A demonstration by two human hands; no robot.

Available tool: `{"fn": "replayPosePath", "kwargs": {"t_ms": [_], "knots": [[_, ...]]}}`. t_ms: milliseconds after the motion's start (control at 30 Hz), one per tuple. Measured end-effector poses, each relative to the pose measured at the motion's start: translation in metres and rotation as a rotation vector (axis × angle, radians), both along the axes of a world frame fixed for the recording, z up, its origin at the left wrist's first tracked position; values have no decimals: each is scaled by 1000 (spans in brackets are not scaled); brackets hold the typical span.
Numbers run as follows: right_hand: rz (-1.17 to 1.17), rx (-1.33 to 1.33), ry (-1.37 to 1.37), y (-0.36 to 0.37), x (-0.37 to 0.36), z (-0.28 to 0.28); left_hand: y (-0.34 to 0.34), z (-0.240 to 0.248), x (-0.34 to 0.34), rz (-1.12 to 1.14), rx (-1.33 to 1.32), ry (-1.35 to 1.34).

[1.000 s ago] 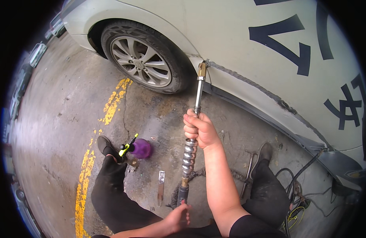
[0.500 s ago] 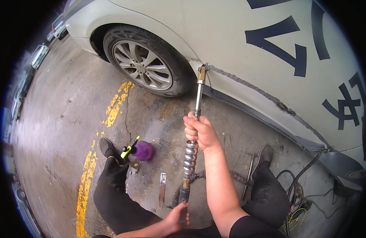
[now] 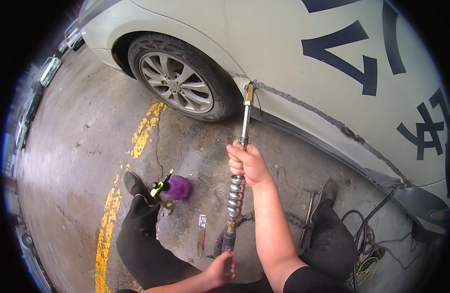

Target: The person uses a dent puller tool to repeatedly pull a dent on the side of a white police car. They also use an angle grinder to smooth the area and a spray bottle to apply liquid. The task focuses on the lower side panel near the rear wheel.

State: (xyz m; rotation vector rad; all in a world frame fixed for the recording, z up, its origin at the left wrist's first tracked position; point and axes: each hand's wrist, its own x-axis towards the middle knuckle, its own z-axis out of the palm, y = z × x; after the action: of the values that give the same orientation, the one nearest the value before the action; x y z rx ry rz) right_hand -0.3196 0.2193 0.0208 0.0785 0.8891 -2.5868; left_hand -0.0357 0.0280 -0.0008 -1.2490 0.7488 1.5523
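Observation:
A long metal slide hammer point(image 3: 236, 195) runs from me toward the white car's lower side. Its brass-coloured front fitting point(image 3: 249, 92) meets the sill at the front end of a rough grey seam point(image 3: 303, 103). My right hand point(image 3: 248, 163) is closed around its middle, just ahead of the ribbed chrome section; the part inside the fist is hidden. My left hand point(image 3: 222, 269) is wrapped round the dark rear handle point(image 3: 228, 241), low in the picture. The tool slopes up and slightly right, away from me.
The car's front wheel point(image 3: 176, 78) is at the upper left. On the concrete are a purple spray bottle point(image 3: 178, 187), a flat metal strip point(image 3: 201, 237), a T-shaped bar point(image 3: 308, 215) and a dark chain point(image 3: 247, 218). Cables point(image 3: 364, 229) lie at the right, beyond my foot.
The view has shifted very slightly, so things sit a little lower and further right in the picture. Both hands keep the same hold on the slide hammer.

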Motion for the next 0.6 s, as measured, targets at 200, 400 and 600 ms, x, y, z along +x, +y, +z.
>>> {"fn": "replayPosePath", "kwargs": {"t_ms": [200, 400, 600], "knots": [[1, 21, 4, 0, 0, 0, 0, 0, 0, -11, 1, -8], [-1, 36, 1, 1, 1, 1, -1, -4, 1, -11, 2, -9], [5, 35, -12, 0, 0, 0, -2, -3, 1, 1, 2, -14]]}}
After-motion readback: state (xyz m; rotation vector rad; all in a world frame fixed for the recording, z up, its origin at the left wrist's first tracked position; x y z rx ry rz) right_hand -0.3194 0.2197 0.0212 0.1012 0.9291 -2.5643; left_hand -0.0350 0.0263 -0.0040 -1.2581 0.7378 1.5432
